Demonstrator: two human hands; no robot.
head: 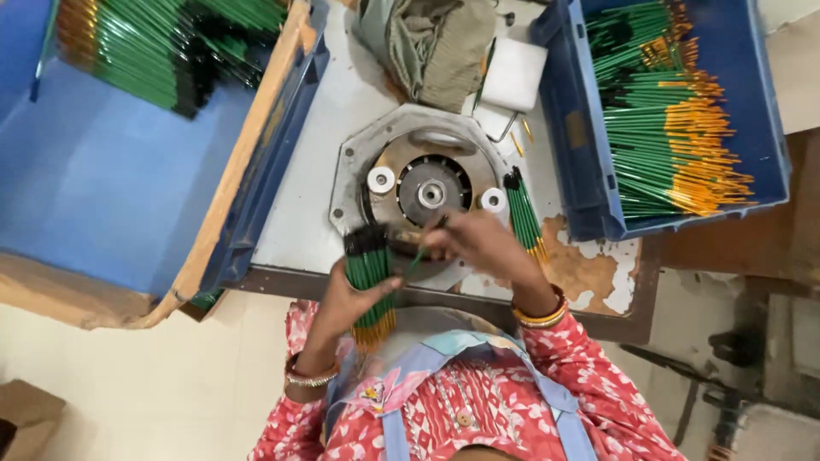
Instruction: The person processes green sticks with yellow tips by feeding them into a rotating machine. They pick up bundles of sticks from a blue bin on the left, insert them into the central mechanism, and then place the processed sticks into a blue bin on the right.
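Observation:
My left hand (346,300) grips a bundle of thin green sticks (369,271) with black tops and orange lower ends, held upright near the table's front edge. My right hand (478,242) pinches a single green stick (418,256) and holds it by the round metal machine (424,183), whose dark disc sits between two small white rollers. A second small bunch of green sticks (523,215) lies on the table just right of the machine, beside my right hand.
A blue crate (564,128) at the right holds several rows of green sticks with orange ends. A big blue crate (128,179) at the left holds more at its far end. Crumpled cloth (431,43) and a white block (514,72) lie behind the machine.

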